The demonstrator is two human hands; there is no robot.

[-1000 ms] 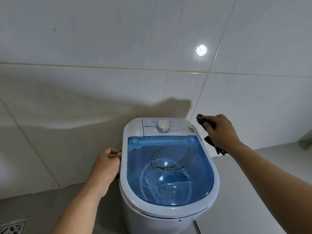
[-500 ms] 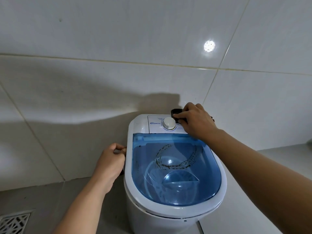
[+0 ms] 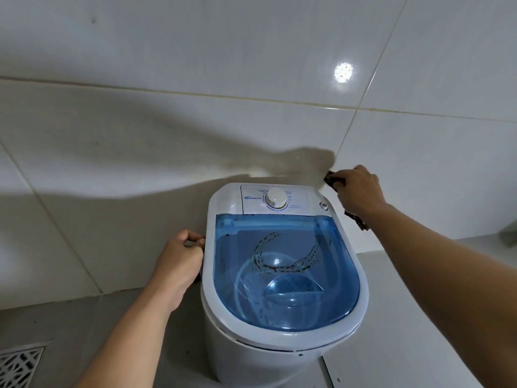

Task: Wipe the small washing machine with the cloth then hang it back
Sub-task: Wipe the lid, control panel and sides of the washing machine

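Head view is showing wiping underway: right hand [image 3: 359,191] is gripping the dark cloth [image 3: 331,182] beside the washing machine [image 3: 279,340]'s back-right corner, left hand [image 3: 179,264] is clasping its left rim; hanging remains.

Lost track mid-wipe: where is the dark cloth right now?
In the head view, the dark cloth is gripped in the right hand, off the back right corner of the white washing machine, close to the tiled wall.

Counted are one washing machine [image 3: 282,275], one dial [image 3: 276,198], one dark cloth [image 3: 331,180], two hands, and one floor drain [image 3: 19,365].
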